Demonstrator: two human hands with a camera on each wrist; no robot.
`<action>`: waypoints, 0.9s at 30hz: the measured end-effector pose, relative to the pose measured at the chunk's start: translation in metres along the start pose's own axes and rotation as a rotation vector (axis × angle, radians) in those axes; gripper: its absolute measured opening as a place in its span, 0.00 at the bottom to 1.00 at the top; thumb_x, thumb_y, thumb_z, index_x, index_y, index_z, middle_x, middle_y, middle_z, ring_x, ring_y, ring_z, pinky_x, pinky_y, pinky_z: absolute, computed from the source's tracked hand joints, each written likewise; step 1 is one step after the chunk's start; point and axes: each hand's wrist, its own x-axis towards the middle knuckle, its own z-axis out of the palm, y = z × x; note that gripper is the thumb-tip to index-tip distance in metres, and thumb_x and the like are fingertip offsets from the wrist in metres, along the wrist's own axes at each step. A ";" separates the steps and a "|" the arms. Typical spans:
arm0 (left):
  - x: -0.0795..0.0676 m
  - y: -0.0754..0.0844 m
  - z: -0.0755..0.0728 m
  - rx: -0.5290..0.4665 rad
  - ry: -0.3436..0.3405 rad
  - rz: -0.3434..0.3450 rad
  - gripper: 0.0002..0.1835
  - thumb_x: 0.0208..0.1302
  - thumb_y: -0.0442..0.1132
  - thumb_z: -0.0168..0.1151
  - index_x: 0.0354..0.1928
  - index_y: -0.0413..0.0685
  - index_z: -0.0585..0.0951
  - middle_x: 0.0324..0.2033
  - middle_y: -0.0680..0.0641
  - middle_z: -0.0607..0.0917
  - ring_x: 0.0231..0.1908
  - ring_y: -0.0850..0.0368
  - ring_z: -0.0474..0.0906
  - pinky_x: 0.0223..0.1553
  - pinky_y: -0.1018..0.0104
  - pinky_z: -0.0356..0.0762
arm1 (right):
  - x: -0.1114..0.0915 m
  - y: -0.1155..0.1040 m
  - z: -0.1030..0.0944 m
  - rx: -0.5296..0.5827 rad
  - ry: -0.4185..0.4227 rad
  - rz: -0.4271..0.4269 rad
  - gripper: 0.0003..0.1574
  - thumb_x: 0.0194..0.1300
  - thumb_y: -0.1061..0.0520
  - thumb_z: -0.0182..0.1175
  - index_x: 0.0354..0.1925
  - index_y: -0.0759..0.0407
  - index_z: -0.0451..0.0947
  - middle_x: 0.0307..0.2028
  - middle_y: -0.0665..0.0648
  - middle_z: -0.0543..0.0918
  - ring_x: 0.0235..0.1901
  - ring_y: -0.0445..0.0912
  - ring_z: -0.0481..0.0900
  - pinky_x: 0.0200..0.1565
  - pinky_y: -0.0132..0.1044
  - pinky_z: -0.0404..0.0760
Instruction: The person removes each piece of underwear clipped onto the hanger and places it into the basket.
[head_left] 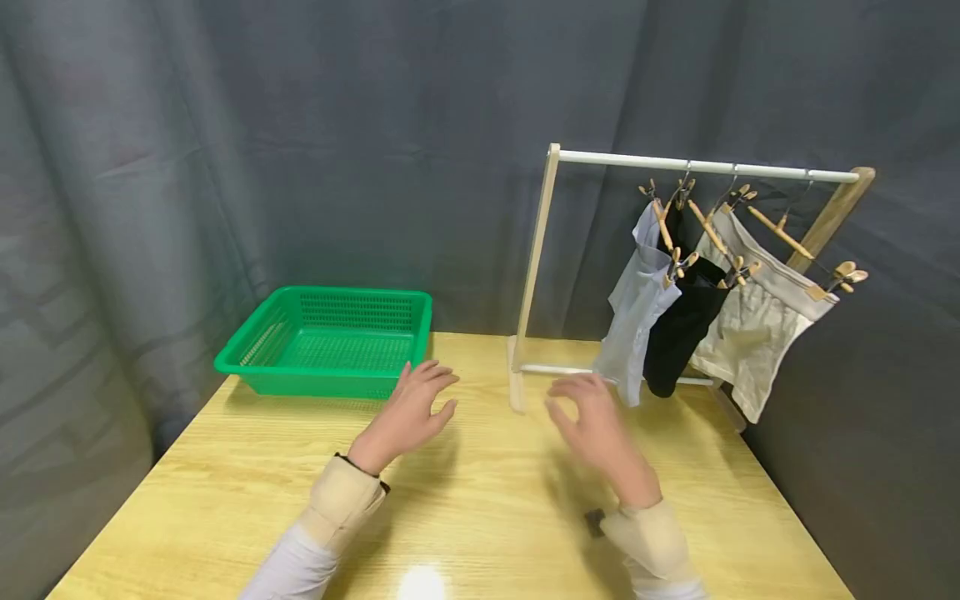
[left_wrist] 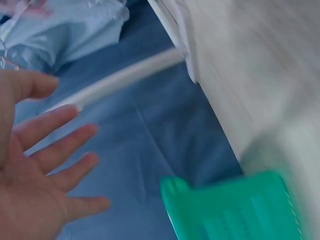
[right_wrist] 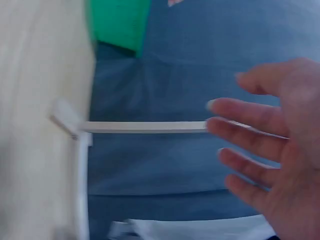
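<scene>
My left hand point(head_left: 408, 414) is held above the wooden table, just in front of the green basket point(head_left: 322, 383), its fingers spread and holding nothing. Over the table's right half, my right hand point(head_left: 596, 425) hovers with loosely bent fingers and no object in its grasp; it is slightly blurred. Nearest to it hang light blue shorts point(head_left: 637, 308) on a clip hanger. Beside them are black shorts point(head_left: 686, 321) and pale beige shorts point(head_left: 753, 325), also clipped to hangers. In the left wrist view the left palm point(left_wrist: 35, 185) faces the camera, fingers apart.
A small garment rack point(head_left: 536, 258) with a white top rail point(head_left: 622, 159) stands at the back right of the table point(head_left: 480, 517). The basket sits at the back left, nothing visible inside. Grey curtains point(head_left: 450, 108) enclose the table behind and at the sides.
</scene>
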 end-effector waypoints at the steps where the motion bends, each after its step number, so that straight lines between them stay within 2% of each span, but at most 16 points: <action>1: 0.007 0.003 0.002 -0.014 0.030 0.022 0.20 0.71 0.39 0.64 0.61 0.38 0.81 0.62 0.38 0.80 0.69 0.36 0.68 0.70 0.28 0.55 | 0.004 -0.003 -0.008 0.016 0.056 -0.031 0.10 0.65 0.64 0.67 0.44 0.69 0.85 0.49 0.66 0.86 0.54 0.62 0.76 0.57 0.58 0.74; 4: 0.031 0.006 0.011 -0.113 0.116 0.059 0.19 0.69 0.35 0.64 0.60 0.37 0.81 0.61 0.36 0.80 0.66 0.38 0.72 0.68 0.37 0.66 | 0.019 -0.010 -0.033 0.045 0.240 -0.095 0.11 0.62 0.67 0.66 0.44 0.69 0.85 0.50 0.65 0.86 0.53 0.61 0.75 0.54 0.54 0.72; 7: 0.057 0.007 0.019 -0.269 0.168 0.038 0.19 0.69 0.33 0.64 0.60 0.35 0.80 0.60 0.36 0.80 0.63 0.40 0.75 0.64 0.44 0.74 | 0.038 -0.016 -0.058 0.059 0.430 -0.137 0.14 0.59 0.68 0.66 0.46 0.68 0.85 0.52 0.66 0.83 0.53 0.62 0.73 0.54 0.51 0.68; 10: 0.082 0.006 0.027 -0.405 0.163 -0.018 0.20 0.70 0.33 0.64 0.62 0.35 0.79 0.61 0.37 0.80 0.63 0.41 0.76 0.63 0.45 0.75 | 0.059 -0.015 -0.077 0.055 0.580 -0.136 0.19 0.58 0.66 0.67 0.50 0.66 0.83 0.55 0.67 0.78 0.55 0.62 0.68 0.56 0.50 0.63; 16: 0.129 0.001 0.054 -0.549 0.127 -0.113 0.24 0.71 0.33 0.63 0.67 0.34 0.73 0.63 0.36 0.76 0.64 0.40 0.73 0.63 0.48 0.76 | 0.093 0.000 -0.105 -0.007 0.793 -0.028 0.27 0.58 0.63 0.66 0.57 0.66 0.78 0.57 0.71 0.72 0.60 0.57 0.62 0.64 0.43 0.56; 18: 0.140 0.001 0.063 -0.585 0.122 -0.128 0.26 0.71 0.33 0.62 0.68 0.33 0.71 0.64 0.34 0.75 0.64 0.38 0.72 0.65 0.47 0.74 | 0.100 0.006 -0.110 -0.028 0.824 0.025 0.27 0.59 0.61 0.65 0.58 0.65 0.77 0.57 0.70 0.72 0.61 0.56 0.61 0.65 0.42 0.56; 20: 0.148 0.000 0.072 -0.607 0.118 -0.134 0.28 0.71 0.33 0.63 0.70 0.33 0.69 0.65 0.32 0.74 0.65 0.39 0.71 0.65 0.46 0.73 | 0.106 0.012 -0.112 -0.049 0.816 0.092 0.27 0.61 0.59 0.65 0.59 0.64 0.75 0.58 0.68 0.71 0.61 0.56 0.60 0.64 0.44 0.57; 23: 0.158 0.000 0.079 -0.622 0.098 -0.135 0.32 0.71 0.36 0.64 0.73 0.36 0.65 0.67 0.33 0.71 0.66 0.39 0.69 0.67 0.45 0.71 | 0.112 0.017 -0.113 -0.078 0.768 0.188 0.29 0.63 0.57 0.63 0.61 0.65 0.73 0.59 0.68 0.71 0.60 0.60 0.60 0.61 0.49 0.60; 27: 0.167 -0.002 0.082 -0.636 0.098 -0.140 0.36 0.70 0.38 0.66 0.75 0.40 0.62 0.68 0.35 0.70 0.68 0.38 0.68 0.68 0.45 0.70 | 0.118 0.017 -0.114 -0.111 0.666 0.286 0.29 0.66 0.57 0.60 0.62 0.70 0.72 0.56 0.72 0.75 0.57 0.66 0.66 0.61 0.56 0.63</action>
